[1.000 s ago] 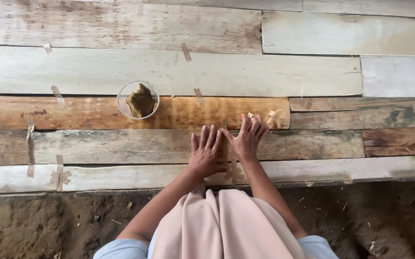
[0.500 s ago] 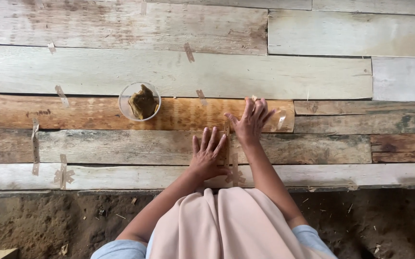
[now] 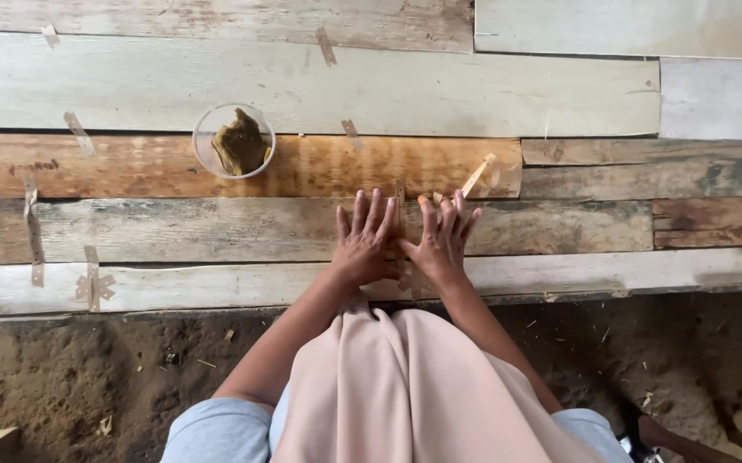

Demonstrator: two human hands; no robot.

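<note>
Both forearms are seen extended forward from the lap, over pale cloth, toward a wall of horizontal wooden planks. The left hand is laid flat, palm down, on the grey weathered plank, with the fingers spread apart and nothing gripped. The right hand is laid just beside it, thumbs nearly touching, its fingers likewise splayed and pressed flat, nothing clamped.

A short strip of tape is seen standing upright between the two hands, at the seam above the grey plank; its lower part runs down between the index fingers. Whether it is touched by either hand cannot be told. A second, slanted tape strip lies up and right of the right hand's fingertips, near but apart.

A clear round cup holding a brown lump is set on the orange-brown plank, well up and left of the left hand. More tape strips are noted far left of the hands. Bare soil lies below the planks, left of the left forearm.
</note>
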